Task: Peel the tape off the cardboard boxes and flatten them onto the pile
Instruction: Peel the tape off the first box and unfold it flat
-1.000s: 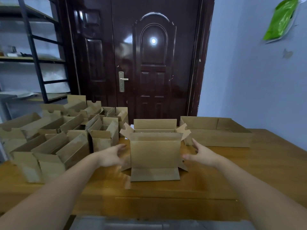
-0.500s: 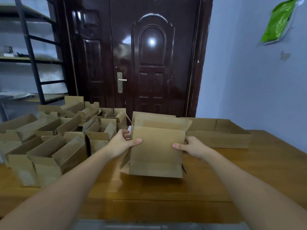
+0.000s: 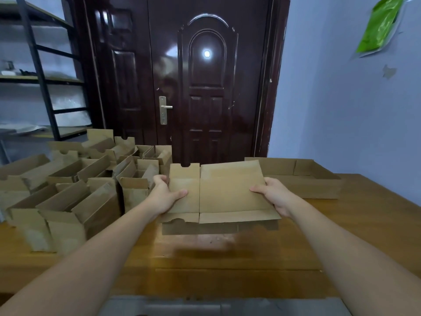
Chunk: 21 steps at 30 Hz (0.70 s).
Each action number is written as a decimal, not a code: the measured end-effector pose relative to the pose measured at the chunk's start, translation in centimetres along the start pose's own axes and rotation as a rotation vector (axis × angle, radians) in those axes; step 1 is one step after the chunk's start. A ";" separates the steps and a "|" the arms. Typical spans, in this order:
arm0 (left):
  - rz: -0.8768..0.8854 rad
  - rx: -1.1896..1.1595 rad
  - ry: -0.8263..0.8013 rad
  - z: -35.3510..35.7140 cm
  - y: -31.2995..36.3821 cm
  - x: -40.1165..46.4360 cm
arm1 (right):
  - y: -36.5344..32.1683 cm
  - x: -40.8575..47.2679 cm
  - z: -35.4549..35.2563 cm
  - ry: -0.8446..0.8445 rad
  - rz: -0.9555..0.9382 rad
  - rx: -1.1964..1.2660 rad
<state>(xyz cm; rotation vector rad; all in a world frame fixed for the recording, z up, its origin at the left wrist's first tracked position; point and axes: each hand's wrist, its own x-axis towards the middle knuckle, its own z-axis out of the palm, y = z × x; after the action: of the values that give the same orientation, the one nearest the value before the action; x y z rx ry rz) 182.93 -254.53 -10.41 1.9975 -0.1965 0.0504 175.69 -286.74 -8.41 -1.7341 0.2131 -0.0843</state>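
Flattened cardboard box [image 3: 224, 195] held in the air above the wooden table [image 3: 341, 236], nearly level, near edge tipped slightly down; casts a dark shadow on the tabletop below

Left hand [image 3: 163, 197] grips the box's left edge, thumb curled over the top panel, fingers wrapped around the far side and underneath

Right hand [image 3: 274, 197] grips the right edge, thumb lying on the top panel, fingers hidden beneath

A fold line runs front to back between the narrow left panel and the wide right one; short flaps along the near edge, the left one notched

Pile of flattened boxes [image 3: 303, 179] lies on the table at the far right, beyond and apart from the held box

Cluster of upright open boxes [image 3: 75, 190] crowds the table's left half, the nearest standing just beside the left hand

Dark door [image 3: 205, 87] behind the table; metal shelving [image 3: 41, 71] at far left; green packet [image 3: 380, 23] on the right wall
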 end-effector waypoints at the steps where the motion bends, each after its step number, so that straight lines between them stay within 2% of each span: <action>1: 0.036 0.032 -0.038 0.1 0.0 -0.2 | 0.3 0.0 0.0 0.015 0.011 -0.049; 4: 0.072 0.173 -0.268 0.0 -0.1 -0.8 | 1.7 0.0 -0.5 -0.075 0.059 -0.080; 6: -0.024 0.203 -0.486 -0.3 0.0 -1.4 | 2.2 -0.3 -1.3 -0.145 0.104 -0.124; 8: -0.118 0.203 -0.616 -0.5 -0.2 -1.6 | 2.4 -0.6 -2.0 -0.259 0.163 -0.257; 11: -0.141 0.305 -0.666 -0.5 -0.7 -1.3 | 2.6 -0.8 -2.1 -0.424 0.269 -0.509; 15: -0.145 0.603 -0.665 0.3 -0.9 -1.1 | 2.6 -0.3 -1.3 -0.443 0.333 -0.706; 21: -0.176 0.766 -0.686 2.5 -1.6 -1.3 | 2.6 0.4 -0.2 -0.448 0.367 -0.912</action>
<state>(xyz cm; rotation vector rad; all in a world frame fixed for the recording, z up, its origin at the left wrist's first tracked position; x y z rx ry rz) 181.76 -255.96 -13.06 2.7201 -0.4909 -0.7881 175.81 -287.40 -10.97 -2.5157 0.2520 0.7732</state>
